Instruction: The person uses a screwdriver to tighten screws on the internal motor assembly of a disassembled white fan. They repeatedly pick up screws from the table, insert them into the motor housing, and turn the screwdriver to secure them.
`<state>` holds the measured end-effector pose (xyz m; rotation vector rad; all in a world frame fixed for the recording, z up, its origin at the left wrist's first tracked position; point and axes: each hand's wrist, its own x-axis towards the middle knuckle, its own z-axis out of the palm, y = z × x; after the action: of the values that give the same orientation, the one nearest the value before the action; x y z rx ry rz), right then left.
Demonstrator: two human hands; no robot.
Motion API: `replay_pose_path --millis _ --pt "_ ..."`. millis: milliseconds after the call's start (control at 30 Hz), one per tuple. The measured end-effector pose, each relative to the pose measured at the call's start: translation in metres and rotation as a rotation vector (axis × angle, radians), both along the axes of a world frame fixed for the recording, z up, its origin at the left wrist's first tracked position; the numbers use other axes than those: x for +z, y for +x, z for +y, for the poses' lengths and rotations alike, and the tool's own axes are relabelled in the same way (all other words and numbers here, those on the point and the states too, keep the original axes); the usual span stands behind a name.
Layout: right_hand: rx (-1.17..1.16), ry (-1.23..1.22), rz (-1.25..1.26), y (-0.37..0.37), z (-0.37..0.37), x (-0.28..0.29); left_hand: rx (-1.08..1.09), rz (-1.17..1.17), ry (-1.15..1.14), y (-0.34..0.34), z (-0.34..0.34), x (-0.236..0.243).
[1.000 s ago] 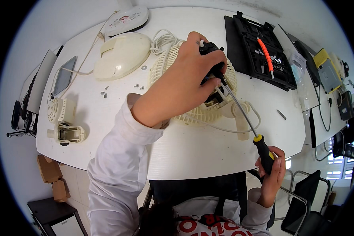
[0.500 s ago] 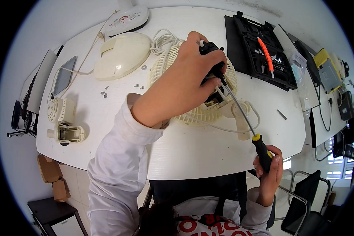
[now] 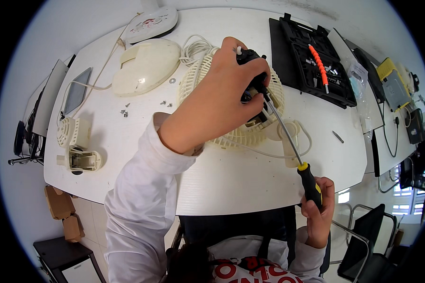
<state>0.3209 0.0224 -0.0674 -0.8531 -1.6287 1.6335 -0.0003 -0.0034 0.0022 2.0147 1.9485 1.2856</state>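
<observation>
My left hand (image 3: 222, 99) grips a small black motor (image 3: 250, 61) held over a cream fan grille (image 3: 241, 134) lying flat on the white table (image 3: 231, 174). My right hand (image 3: 318, 212), near the table's front edge, holds a long screwdriver (image 3: 293, 146) by its black and yellow handle. Its metal shaft slants up to the left, and the tip meets the motor under my left fingers. A white cord (image 3: 278, 153) loops out from below the grille.
A cream fan shell (image 3: 144, 66) and a white base (image 3: 153, 21) lie at the back left, with loose screws (image 3: 125, 111) nearby. Small cream fan parts (image 3: 78, 146) sit at the left edge. A black tool case (image 3: 311, 56) with an orange bit holder lies at the back right.
My right hand with the screwdriver handle has shifted slightly. The left hand stays on the motor.
</observation>
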Motion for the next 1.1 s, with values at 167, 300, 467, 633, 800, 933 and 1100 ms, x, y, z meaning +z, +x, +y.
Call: replay_pose_path --millis 167,300,467,633,800,933,1100 --pt "0.003 -0.215 0.011 0.003 -0.002 0.004 0.002 0.008 0.008 0.0 0.0 -0.001" --pt "0.014 -0.273 0.061 0.001 -0.003 0.005 0.007 0.013 -0.003 0.001 0.0 0.001" --pt "-0.005 -0.239 0.058 0.0 -0.005 0.002 0.003 0.038 0.011 0.001 0.001 0.0" --pt "-0.083 0.232 -0.087 0.0 -0.004 -0.005 -0.017 0.018 -0.014 0.0 0.0 0.003" --pt "-0.131 0.49 -0.125 -0.001 -0.008 -0.006 -0.039 0.027 -0.03 -0.003 -0.001 0.004" --pt "-0.148 0.432 -0.08 -0.007 -0.013 -0.007 -0.044 0.066 -0.031 -0.004 0.0 0.003" --pt "-0.165 0.498 -0.103 -0.002 -0.01 -0.016 -0.041 0.042 -0.039 -0.003 -0.001 0.005"
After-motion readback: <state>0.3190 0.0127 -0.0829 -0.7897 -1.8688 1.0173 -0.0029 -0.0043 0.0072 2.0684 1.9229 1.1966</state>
